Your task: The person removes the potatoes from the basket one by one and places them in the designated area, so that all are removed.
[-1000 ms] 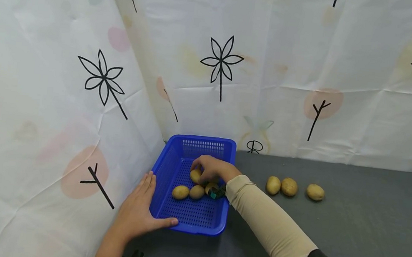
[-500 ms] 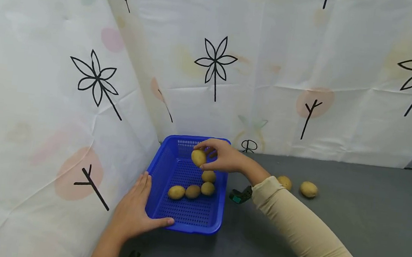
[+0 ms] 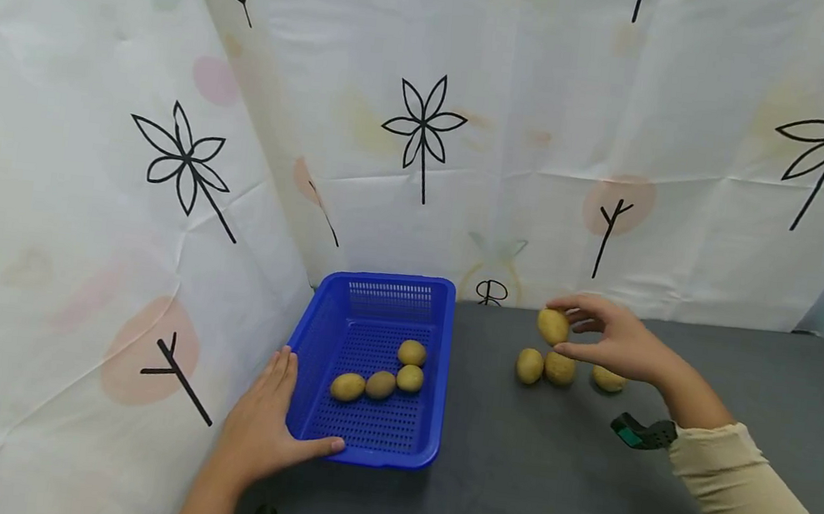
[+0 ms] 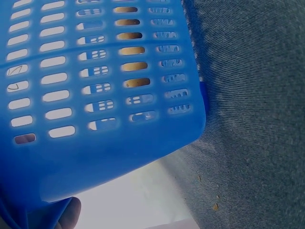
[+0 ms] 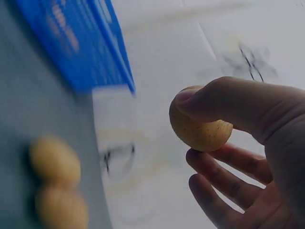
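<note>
My right hand pinches a yellow potato between thumb and fingers, above the grey table to the right of the basket. In the right wrist view, the thumb lies over the same round, speckled potato, fingers behind it. My left hand rests against the near-left corner of the blue plastic basket, its fingers straight along the left side and thumb on the front rim. In the left wrist view, a fingertip shows at the rim of the slotted basket wall. Several potatoes lie inside.
On the grey table, three potatoes sit below the right hand: a left one, a middle one and a partly hidden right one. A patterned white cloth rises behind and left of the basket.
My right hand has lifted a potato out of the basket and carried it right, over the potatoes on the table. The left hand has stayed on the basket; the view has shifted slightly.
</note>
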`<state>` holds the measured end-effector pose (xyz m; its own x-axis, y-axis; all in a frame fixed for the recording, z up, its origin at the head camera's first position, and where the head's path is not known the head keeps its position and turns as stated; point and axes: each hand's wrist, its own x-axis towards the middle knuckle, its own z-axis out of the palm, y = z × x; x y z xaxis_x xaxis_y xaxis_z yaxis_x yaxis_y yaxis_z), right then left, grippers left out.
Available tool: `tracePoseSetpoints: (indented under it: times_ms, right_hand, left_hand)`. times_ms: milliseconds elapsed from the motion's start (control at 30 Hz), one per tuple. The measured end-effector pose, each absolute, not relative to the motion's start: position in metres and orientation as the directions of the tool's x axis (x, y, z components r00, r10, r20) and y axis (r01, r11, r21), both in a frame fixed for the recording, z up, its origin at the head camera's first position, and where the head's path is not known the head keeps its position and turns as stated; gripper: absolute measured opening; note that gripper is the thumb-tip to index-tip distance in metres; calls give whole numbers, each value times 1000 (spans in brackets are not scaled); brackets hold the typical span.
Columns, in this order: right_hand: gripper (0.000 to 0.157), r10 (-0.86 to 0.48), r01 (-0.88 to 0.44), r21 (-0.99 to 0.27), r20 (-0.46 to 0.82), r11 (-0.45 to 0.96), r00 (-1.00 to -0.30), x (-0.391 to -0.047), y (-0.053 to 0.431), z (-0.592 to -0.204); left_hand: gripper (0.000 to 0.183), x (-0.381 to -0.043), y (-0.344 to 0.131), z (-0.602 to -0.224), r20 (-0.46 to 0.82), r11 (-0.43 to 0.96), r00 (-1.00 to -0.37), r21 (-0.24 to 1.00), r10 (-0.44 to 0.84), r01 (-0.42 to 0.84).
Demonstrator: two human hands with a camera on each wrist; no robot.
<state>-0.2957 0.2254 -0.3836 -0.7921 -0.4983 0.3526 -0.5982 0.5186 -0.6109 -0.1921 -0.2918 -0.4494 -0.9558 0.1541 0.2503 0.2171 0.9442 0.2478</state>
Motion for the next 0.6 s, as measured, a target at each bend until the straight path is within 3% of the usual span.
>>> tracePoseSetpoints:
  times_ms: [267,467,600]
  right_hand:
    - [57,-305,-464,-581,354,669,-884,-274,308,-423]
    - [59,-259,-368,-590,264,719,-929,-277,336,-449]
    - [59,-296,-371,-586,224,720,-929,-282,347,-468]
  left_hand:
    - [148,-191,-293,-450,246,946,-956,239,158,218]
    - [148,-191,-292,-448,252,949,-955,229,157,217]
    - [148,-191,-291,-448,255,947,-954,233,160,221]
